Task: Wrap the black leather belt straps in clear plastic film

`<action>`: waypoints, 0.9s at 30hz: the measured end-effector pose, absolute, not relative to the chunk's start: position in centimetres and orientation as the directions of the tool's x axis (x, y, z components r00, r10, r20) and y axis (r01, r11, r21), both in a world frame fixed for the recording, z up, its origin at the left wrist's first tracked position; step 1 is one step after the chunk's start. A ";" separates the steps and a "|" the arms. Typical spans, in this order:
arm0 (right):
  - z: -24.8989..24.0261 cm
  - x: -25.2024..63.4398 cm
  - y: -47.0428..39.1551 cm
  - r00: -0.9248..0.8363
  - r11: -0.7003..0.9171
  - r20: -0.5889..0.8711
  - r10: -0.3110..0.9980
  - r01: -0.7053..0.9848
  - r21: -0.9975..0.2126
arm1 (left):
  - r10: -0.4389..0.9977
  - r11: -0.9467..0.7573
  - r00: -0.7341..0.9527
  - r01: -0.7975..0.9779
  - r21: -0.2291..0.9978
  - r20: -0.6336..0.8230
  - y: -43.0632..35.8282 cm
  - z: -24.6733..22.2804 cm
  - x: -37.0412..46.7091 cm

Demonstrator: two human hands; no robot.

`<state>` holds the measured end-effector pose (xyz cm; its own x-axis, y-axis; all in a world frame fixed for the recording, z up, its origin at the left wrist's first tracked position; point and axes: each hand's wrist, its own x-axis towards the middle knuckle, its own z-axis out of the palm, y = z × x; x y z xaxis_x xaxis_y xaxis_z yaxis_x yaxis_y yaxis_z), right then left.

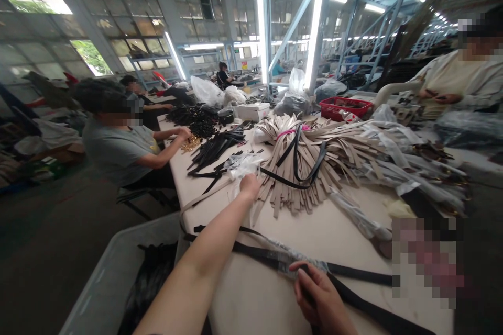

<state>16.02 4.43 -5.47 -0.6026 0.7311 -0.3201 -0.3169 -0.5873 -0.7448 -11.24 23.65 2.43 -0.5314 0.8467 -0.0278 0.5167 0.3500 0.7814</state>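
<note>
My left hand [250, 186] reaches out over the table, closed at the edge of some crumpled clear plastic film [244, 163]; its fingertips are partly hidden. Nearer to me, my right hand [319, 296] has its fingers curled round a dark piece that looks like a black strap, mostly hidden by the palm. Just beyond it lie long black straps [353, 272], partly wrapped in clear plastic [286, 261]. A large fanned bundle of beige strips [291, 193], tied with a pink band [288, 132], sits past my left hand. A loose black strap [314, 167] loops over it.
Black strips [218, 149] and gold-coloured pieces [191, 143] lie near a co-worker [118, 136] seated at left. Plastic-wrapped straps [424, 178] cover the right side. A red basket [346, 109] stands at the back. Below the table edge is a plastic bin [106, 256] holding black material.
</note>
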 end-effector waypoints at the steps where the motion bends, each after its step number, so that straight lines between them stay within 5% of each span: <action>1: -5.8 16.1 4.6 -0.597 -0.593 -0.338 0.727 -0.299 -0.748 | 0.842 0.356 -0.537 0.475 0.805 -0.055 24.0 2.3 -11.4; 9: -5.5 15.9 5.5 -0.497 -0.556 -0.393 0.774 -0.236 -0.797 | 0.849 0.359 -0.416 -0.002 0.933 -0.327 13.8 0.9 -5.7; 15: -3.9 15.2 3.2 -0.426 -0.453 -0.375 0.823 -0.093 -0.887 | 0.830 0.374 -0.181 -0.521 0.767 -0.527 0.5 -2.4 1.4; 20: -3.9 16.0 0.0 -0.338 -0.428 -0.406 0.849 0.011 -0.904 | 0.820 0.350 -0.233 -0.518 0.780 -0.523 -4.4 -3.5 4.1; 27: -3.2 18.4 -2.5 -0.271 -0.403 -0.373 0.887 -0.060 -0.913 | 0.847 0.387 -0.049 -0.625 0.678 -0.529 -6.2 -3.1 6.2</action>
